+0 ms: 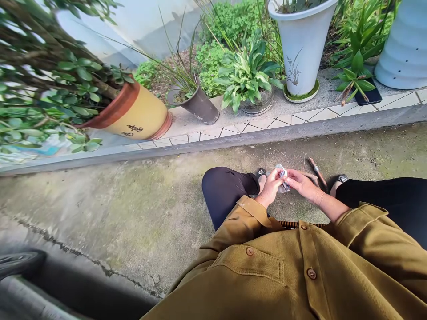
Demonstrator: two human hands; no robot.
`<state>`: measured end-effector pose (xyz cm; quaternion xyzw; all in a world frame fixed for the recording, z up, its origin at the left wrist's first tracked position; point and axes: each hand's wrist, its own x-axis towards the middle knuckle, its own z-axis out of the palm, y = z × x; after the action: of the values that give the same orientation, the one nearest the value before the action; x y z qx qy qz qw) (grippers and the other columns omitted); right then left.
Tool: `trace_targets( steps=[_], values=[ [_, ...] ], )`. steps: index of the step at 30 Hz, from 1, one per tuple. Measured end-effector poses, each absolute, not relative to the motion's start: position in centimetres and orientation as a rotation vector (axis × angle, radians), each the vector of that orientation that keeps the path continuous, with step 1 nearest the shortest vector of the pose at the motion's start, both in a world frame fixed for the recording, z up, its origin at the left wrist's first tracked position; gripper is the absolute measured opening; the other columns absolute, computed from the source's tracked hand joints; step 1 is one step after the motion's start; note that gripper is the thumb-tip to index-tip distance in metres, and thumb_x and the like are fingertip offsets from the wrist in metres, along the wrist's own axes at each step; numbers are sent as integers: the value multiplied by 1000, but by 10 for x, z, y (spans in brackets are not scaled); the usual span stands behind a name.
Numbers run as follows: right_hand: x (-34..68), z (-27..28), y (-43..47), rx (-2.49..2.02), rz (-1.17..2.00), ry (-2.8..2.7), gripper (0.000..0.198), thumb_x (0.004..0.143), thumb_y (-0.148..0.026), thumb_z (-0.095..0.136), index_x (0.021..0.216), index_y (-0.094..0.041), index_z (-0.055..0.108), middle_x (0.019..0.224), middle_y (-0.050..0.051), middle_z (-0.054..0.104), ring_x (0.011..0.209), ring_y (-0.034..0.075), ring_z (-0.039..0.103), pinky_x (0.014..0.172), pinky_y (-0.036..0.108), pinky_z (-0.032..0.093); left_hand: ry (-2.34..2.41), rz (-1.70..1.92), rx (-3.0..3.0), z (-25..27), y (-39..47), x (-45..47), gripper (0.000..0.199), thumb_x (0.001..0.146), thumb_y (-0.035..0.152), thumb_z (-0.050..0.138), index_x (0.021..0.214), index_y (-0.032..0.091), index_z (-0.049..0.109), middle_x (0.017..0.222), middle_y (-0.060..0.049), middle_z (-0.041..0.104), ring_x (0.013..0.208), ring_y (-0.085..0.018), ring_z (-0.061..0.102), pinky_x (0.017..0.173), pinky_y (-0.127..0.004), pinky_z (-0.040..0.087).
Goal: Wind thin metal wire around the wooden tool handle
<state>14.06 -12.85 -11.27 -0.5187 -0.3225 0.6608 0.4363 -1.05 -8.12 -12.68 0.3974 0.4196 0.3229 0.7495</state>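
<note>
Between my knees, my left hand (272, 184) and my right hand (300, 183) meet with bent fingers. Both pinch a small white thing with dark purplish markings (283, 174); its kind is too small to make out. Crumpled whitish, see-through material (283, 188) shows just below and around the fingers; I cannot tell whether it is part of the same thing. On the concrete beyond my right hand lie a brown stick (317, 171) and another brownish piece, partly hidden behind that hand.
Along the tiled ledge (233, 130) stand a tilted yellow pot (143, 113), a dark slanted pot (203, 106), a leafy plant (251, 78) and a tall white planter (302, 49). A dark phone (368, 94) lies on the ledge at right. A wheel (20, 262) shows at lower left.
</note>
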Motion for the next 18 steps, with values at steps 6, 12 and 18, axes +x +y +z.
trace_targets(
  steps=[6,12,18],
  values=[
    [133,-119,-131,-1375,1520,-790,45,74,-37,73,115,-21,64,100,4,72,93,20,66,85,34,53,864,698,950,-129,-87,-8,40,79,45,74,103,16,60,96,-3,64,87,-13,59,80,-25,45],
    [141,-124,-129,-1729,1452,-918,25,73,-19,66,98,-21,66,84,0,71,74,15,65,71,26,52,970,691,1061,-135,-86,-7,29,80,40,69,93,16,58,83,-1,60,72,-11,55,69,-25,45],
    [136,-128,-135,-1920,1634,-896,10,73,-16,66,68,-20,59,51,-3,60,49,13,59,52,24,47,989,667,1898,-123,-104,-10,23,78,13,56,100,19,59,109,-10,59,108,-23,55,98,-39,44]
  ],
)
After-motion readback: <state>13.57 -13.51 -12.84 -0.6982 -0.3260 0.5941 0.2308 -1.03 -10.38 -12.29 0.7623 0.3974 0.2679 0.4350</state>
